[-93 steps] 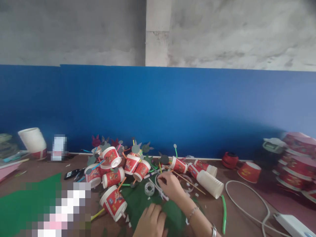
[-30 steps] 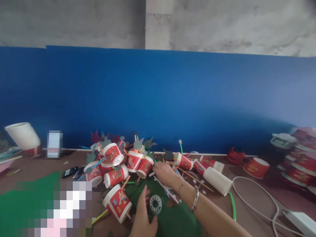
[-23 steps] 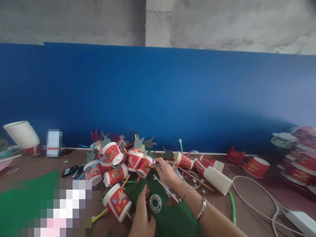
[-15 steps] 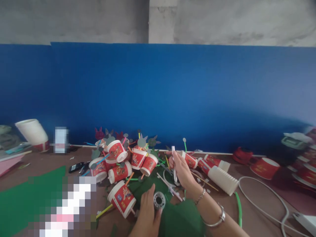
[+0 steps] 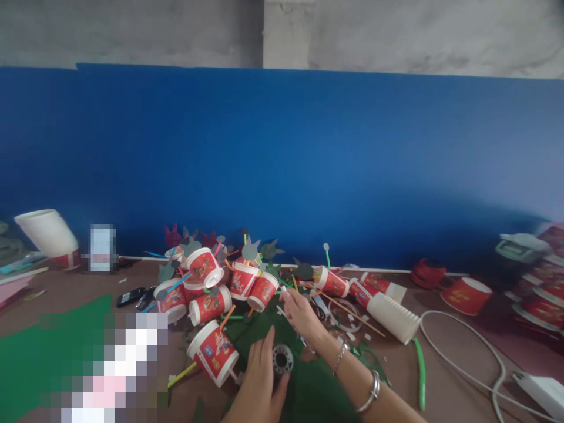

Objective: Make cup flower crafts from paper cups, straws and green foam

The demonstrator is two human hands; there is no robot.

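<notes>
My left hand [image 5: 261,373] rests low in the middle over dark green paper [image 5: 315,385]. Its thumb and fingers close around a grey-white tape roll [image 5: 282,359], whose round core faces up. Ahead and to the right, my right hand [image 5: 302,316] grips a white pen-like stick [image 5: 283,289]; only its tip shows past the fingers. Left of my left hand, a red and white paper cup [image 5: 215,351] lies tilted, with straws sticking out. Beyond both hands are several more red cups [image 5: 242,281] with straws and paper animal heads [image 5: 251,250].
On the right lie stacked paper cups [image 5: 392,317], a green tube [image 5: 420,376] and a white cable [image 5: 480,346]. A green sheet [image 5: 57,335] covers the left side, near a black key fob [image 5: 130,297]. A blue panel [image 5: 282,164] stands behind the brown table.
My right hand has moved left and slightly toward me, tilting the white stick so that less of it shows. My left hand stays at the roll. The whole view has shifted slightly.
</notes>
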